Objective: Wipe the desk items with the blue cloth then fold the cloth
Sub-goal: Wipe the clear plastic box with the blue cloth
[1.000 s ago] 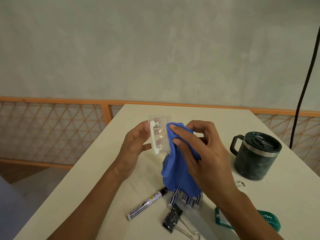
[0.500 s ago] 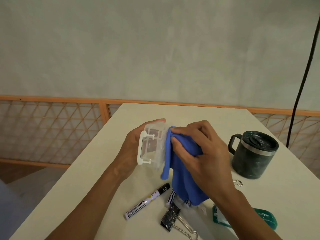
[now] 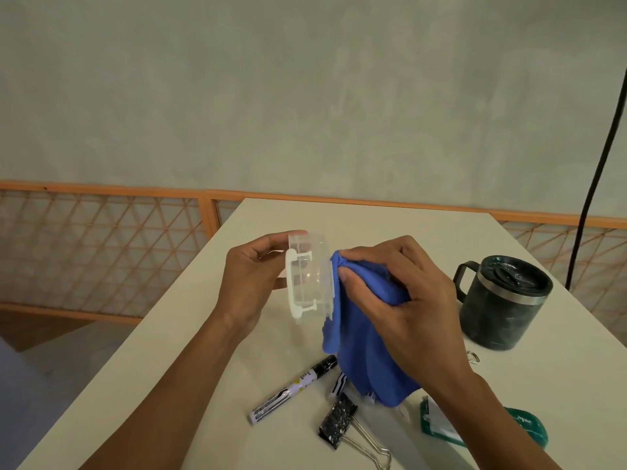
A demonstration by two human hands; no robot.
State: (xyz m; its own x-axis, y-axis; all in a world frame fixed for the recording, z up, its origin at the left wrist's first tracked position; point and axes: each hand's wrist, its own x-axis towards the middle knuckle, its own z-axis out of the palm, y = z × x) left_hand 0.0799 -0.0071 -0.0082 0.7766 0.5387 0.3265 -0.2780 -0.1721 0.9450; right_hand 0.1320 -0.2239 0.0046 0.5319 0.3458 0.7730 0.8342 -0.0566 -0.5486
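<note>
Centre frame: your left hand (image 3: 251,286) has its grip clamped on the clear plastic box (image 3: 310,276), holding it above the worktop (image 3: 373,225). Your right hand (image 3: 407,300) pinches the blue cloth (image 3: 366,337) against the box's right edge. The cloth hangs down over the marker (image 3: 291,390) and binder clip (image 3: 339,425) at lower centre. A dark mug (image 3: 498,310) stands at right.

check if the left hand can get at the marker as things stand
Probably not yet: the left hand grips the clear container. The marker itself lies uncovered on the table, near that forearm.
</note>
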